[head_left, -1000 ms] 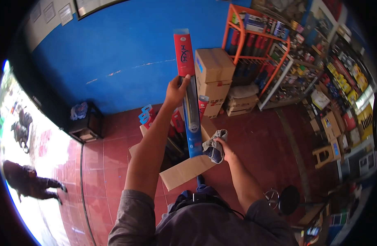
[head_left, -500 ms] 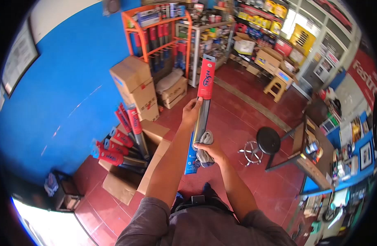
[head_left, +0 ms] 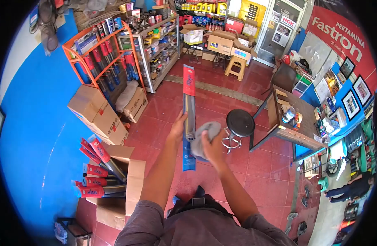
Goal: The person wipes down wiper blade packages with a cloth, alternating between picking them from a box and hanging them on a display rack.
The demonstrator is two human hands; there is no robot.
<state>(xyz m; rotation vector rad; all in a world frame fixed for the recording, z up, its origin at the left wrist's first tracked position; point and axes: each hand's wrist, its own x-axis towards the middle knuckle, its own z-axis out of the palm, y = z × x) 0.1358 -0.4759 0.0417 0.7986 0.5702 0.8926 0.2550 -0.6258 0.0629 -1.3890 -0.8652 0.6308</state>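
A long, narrow package (head_left: 189, 106), which looks like a wiper blade pack, stands nearly upright in front of me. It has a red top with dark lettering, a clear-looking middle and a blue lower end. My left hand (head_left: 179, 126) grips its left edge around the middle. In my right hand (head_left: 214, 148) is a bunched grey cloth (head_left: 207, 133), close against the package's right side; whether it touches is hard to tell. To the left, an open cardboard box (head_left: 136, 176) holds several similar red-topped packages (head_left: 96, 180).
Stacked cartons (head_left: 98, 112) and an orange rack (head_left: 108, 67) line the blue wall. A glass display case (head_left: 159, 53) stands beyond. To the right are a round black stool (head_left: 240, 122) and a desk (head_left: 297, 135). A person (head_left: 354, 186) is at far right.
My view has swung right. The cloth has moved off the package's front to its right side and now shows larger. My left hand still holds the package, now more vertical.
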